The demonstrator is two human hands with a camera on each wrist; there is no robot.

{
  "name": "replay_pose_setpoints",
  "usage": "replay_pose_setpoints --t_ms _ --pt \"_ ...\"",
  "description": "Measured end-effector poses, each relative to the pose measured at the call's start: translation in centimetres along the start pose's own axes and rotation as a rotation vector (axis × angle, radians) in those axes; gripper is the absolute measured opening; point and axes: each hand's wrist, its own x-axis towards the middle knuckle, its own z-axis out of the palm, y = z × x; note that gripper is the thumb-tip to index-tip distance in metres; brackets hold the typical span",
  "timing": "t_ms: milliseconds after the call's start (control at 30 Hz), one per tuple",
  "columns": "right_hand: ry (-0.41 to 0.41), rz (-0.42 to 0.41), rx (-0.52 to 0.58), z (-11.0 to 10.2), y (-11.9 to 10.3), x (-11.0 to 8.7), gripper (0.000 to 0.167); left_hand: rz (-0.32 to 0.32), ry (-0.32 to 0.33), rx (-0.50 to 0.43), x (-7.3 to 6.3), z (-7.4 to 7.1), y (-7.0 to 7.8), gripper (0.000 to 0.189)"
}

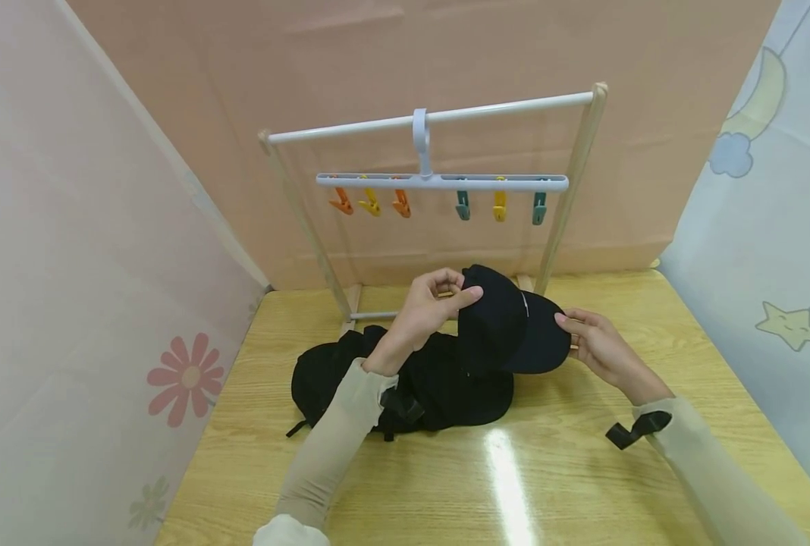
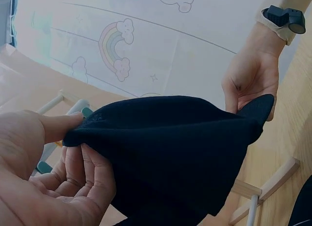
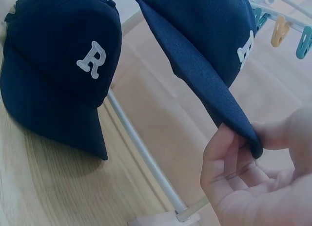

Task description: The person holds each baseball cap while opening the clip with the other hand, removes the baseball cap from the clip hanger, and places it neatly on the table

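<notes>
A dark baseball cap (image 1: 490, 326) is held up between both hands, above the table. At the cap's crown end, my left hand (image 1: 432, 307) pinches the edge between thumb and fingers, as the left wrist view shows closely. My right hand (image 1: 599, 345) grips the tip of the brim, thumb on one face and fingers on the other. Part of a white letter shows on the cap's front in the right wrist view. Under my left forearm lie other dark caps (image 1: 446, 387), partly hidden; one cap (image 3: 63, 75) bears a white R.
Behind stands a rack (image 1: 500, 110) with a white top rail and wooden posts. From it hangs a pale hanger (image 1: 378, 180) carrying several orange, yellow and teal clips (image 1: 500, 205). Beneath everything is a wooden table (image 1: 582, 470); printed cloths surround it.
</notes>
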Motion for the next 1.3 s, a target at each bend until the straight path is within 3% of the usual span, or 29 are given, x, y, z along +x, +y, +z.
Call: replay_pose_setpoints --t_ms 333,767,1100,1300 --pt "-0.014 0.009 -0.018 -1.1 -0.2 -0.7 0.015 -0.066 -0.025 -0.028 -0.3 0.8 -0.6 0.016" --pt "-0.012 0.043 -0.017 -1.5 2.2 -0.4 0.016 -0.077 -0.034 -0.036 -1.6 0.7 -2.9 0.014" --pt "-0.005 0.057 -0.023 -1.5 3.3 -0.5 0.017 -0.133 -0.017 -0.05 -2.3 0.5 -3.7 0.014" --pt "-0.001 0.065 -0.039 -1.7 3.6 -0.5 0.017 -0.119 -0.045 -0.029 -2.5 0.4 -4.2 0.015"
